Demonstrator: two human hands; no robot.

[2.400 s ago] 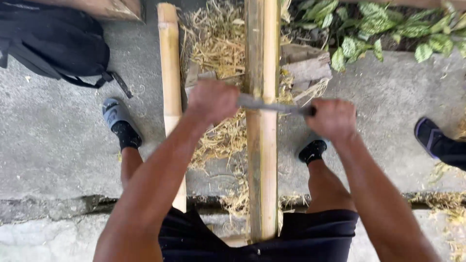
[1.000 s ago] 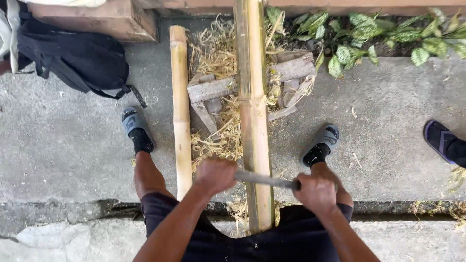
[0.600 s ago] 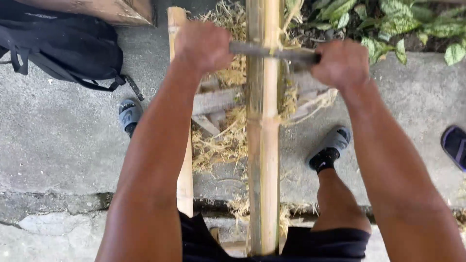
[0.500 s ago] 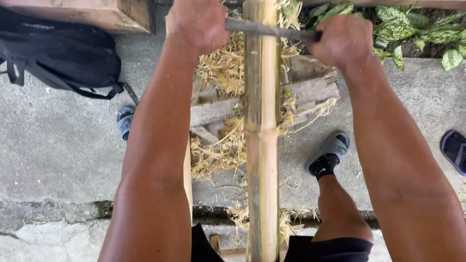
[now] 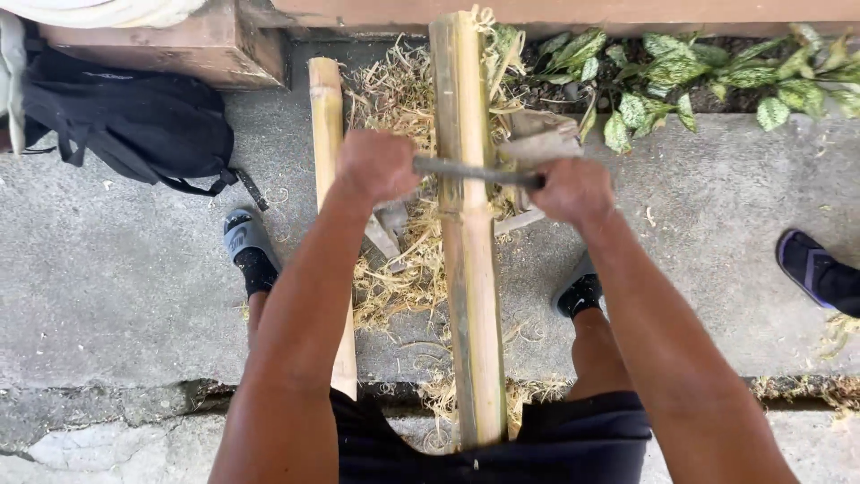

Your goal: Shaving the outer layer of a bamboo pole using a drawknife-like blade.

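Observation:
A long bamboo pole (image 5: 470, 269) runs from between my legs out toward the far wall. A grey metal blade (image 5: 466, 170) lies straight across it. My left hand (image 5: 376, 166) grips the blade's left end and my right hand (image 5: 573, 190) grips its right end, both fists closed. Straw-coloured bamboo shavings (image 5: 394, 269) lie heaped under and beside the pole. A second, thinner bamboo pole (image 5: 329, 179) lies parallel just left of my left arm.
A black backpack (image 5: 125, 125) rests at the upper left beside a brown block (image 5: 179, 45). Green leafy plants (image 5: 699, 81) line the wall at the top right. Wooden pieces (image 5: 537, 134) support the pole. Another person's sandalled foot (image 5: 820, 273) shows at the right edge.
Both hands have pulled the blade back along the pole toward me, from near its far end to about a third of the way down.

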